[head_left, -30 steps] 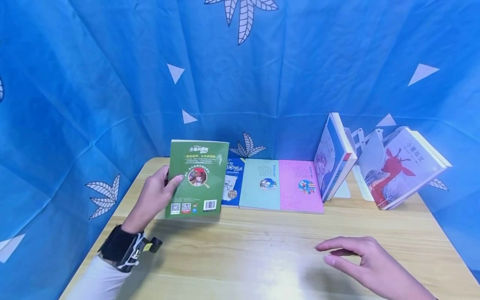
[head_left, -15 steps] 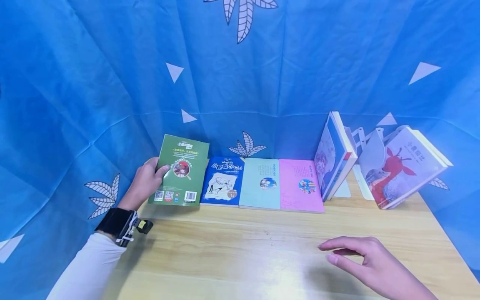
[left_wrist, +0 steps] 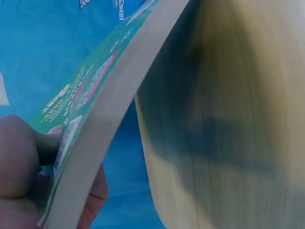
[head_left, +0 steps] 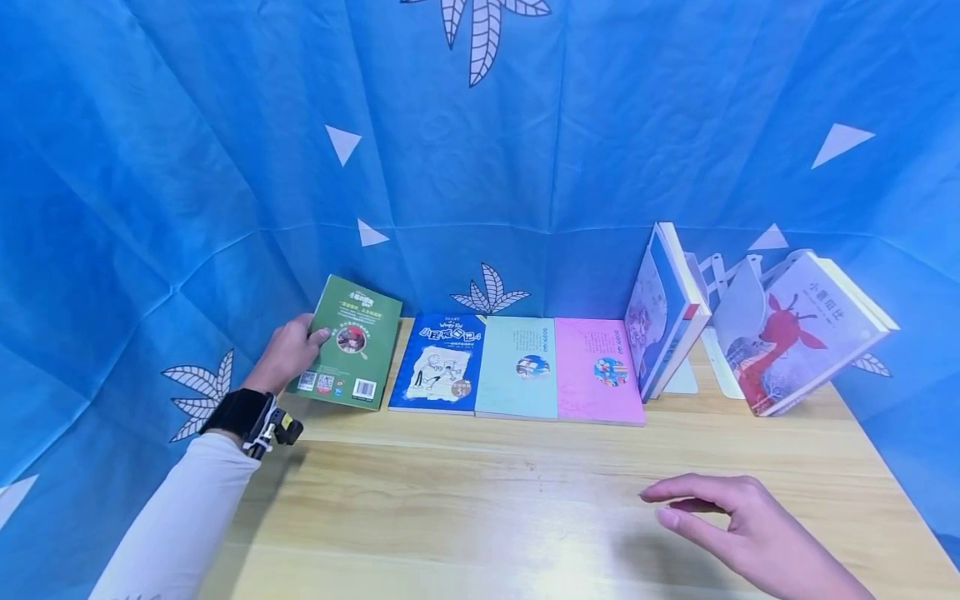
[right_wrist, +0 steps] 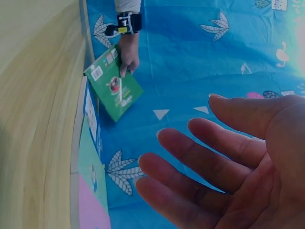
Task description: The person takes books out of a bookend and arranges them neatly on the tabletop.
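My left hand (head_left: 291, 354) grips a green book (head_left: 352, 346) by its left edge, thumb on the cover and fingers behind. In the left wrist view the book's page edge (left_wrist: 102, 117) slants above the wooden table, and its shadow falls on the wood. The right wrist view shows it tilted, one corner near the tabletop. Just right of it lies a blue book (head_left: 438, 362), followed by a mint green book (head_left: 517, 367) and a pink book (head_left: 596, 371) in a row. My right hand (head_left: 750, 525) hovers over the table's front right, fingers relaxed, holding nothing.
At the right, several books (head_left: 667, 312) stand leaning by a white bookend rack (head_left: 723, 358). A book with a red deer (head_left: 802, 333) leans on its other side. A blue cloth (head_left: 450, 167) hangs behind and beside the wooden table (head_left: 465, 500).
My left hand has carried the green book left, uncovering the blue book, and the book now tilts lower toward the table. My right hand has hardly moved.
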`<state>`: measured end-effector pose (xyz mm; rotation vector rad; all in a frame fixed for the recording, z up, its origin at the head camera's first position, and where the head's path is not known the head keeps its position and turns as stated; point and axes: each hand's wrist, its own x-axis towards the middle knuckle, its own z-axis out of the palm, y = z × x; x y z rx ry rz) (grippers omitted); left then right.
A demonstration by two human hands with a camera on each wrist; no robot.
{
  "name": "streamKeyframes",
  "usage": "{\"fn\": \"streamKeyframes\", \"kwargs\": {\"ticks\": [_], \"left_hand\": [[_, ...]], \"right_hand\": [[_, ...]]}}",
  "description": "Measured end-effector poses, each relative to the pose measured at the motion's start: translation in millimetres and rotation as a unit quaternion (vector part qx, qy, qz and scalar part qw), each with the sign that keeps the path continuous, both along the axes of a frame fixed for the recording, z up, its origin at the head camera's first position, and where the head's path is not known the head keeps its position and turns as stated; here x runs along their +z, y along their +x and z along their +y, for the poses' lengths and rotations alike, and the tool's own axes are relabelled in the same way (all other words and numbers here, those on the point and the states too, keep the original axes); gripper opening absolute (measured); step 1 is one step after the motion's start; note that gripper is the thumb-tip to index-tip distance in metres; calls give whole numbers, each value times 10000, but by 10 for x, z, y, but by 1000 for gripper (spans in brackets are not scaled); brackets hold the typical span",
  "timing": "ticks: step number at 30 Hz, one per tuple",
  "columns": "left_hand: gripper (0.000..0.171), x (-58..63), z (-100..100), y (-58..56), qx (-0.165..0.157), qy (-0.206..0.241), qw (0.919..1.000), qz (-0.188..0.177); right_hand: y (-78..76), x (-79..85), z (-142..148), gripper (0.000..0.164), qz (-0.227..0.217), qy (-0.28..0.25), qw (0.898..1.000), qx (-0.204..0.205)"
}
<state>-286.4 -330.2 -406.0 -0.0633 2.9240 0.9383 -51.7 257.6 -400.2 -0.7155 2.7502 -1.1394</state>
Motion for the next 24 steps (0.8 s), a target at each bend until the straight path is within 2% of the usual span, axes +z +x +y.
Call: {"fn": "streamKeyframes", "kwargs": {"ticks": [6, 11, 15, 19, 24], "left_hand": [[48, -80, 37, -146, -256, -367, 9990, 32], [48, -139, 43, -189, -278, -588, 9977, -165], [50, -164, 56, -217, -175, -668, 9972, -303], [51, -173, 89, -259, -209, -801, 9961, -318], [50, -191, 139, -303, -280, -1149, 9925, -295]], "right_hand": [[6, -36, 5, 30, 112, -102, 9999, 9], [13, -47, 9, 29, 146, -51, 9999, -43], [5, -34, 19, 26, -109, 53, 9998, -124], [-10, -18, 27, 25, -393, 126, 9990, -182], [-10, -25, 21, 24, -404, 150, 9989, -174]]}}
